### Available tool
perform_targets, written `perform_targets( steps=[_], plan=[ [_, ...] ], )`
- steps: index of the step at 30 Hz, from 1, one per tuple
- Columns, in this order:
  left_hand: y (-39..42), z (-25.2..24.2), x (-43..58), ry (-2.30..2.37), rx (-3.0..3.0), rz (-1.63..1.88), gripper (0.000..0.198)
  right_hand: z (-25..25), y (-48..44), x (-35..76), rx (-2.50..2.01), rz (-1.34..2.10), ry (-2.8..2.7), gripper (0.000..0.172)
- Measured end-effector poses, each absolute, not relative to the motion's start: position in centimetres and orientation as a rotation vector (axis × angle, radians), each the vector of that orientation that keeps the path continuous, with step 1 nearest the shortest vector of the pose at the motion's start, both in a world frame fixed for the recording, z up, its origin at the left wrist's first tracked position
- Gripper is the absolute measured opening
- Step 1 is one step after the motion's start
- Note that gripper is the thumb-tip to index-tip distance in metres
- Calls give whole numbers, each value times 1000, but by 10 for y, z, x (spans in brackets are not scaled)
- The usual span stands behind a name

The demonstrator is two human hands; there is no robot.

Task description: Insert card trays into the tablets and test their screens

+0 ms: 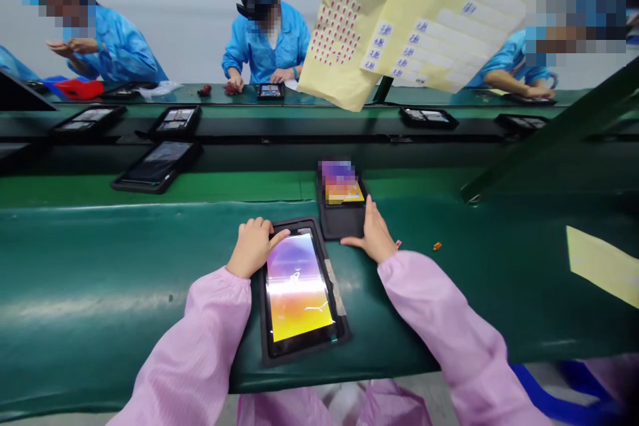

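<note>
A tablet (299, 286) with a lit purple-to-yellow screen lies in a black tray (264, 326) on the green bench. My left hand (252, 247) grips the tray's far left corner, its fingers curled over the edge and the thumb above the tablet's top border. Farther off, a second black tray (343, 223) carries another lit tablet (344, 181), its screen partly blurred out. My right hand (375, 233) holds this tray's near right corner, with fingers along the side and the thumb at the near edge.
Small orange-yellow piece (437, 246) and yellow paper (604, 266) lie at right. Black trays with devices, one (154, 165) nearest, sit along the line. Marked sheets (339, 33) hang overhead beside a green slanted post (549, 126). People in blue work opposite.
</note>
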State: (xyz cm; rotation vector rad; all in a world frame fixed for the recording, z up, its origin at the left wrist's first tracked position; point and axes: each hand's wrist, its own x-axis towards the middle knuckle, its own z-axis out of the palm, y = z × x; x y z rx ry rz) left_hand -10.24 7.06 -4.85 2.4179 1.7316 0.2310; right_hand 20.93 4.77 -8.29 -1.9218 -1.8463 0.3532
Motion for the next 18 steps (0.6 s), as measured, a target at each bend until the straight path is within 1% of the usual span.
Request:
perform_targets(
  steps=[5,10,16,17,18],
  plan=[
    [61,-47,-97,1772,2427,296,56,-68,141,216,-1988,393,-1788,147],
    [63,-51,-99,1764,2359,382,55,-65,179,226,-2038,376,-1736,142],
    [76,-44,-101,1699,2197,415,54,-62,190,231,-2105,256,-1705,124],
    [76,-42,-102,1677,2186,413,55,-59,193,233,-2113,235,-1712,115],
    [75,-40,-103,1655,2174,413,57,-56,197,236,-2124,214,-1714,101]
  ],
)
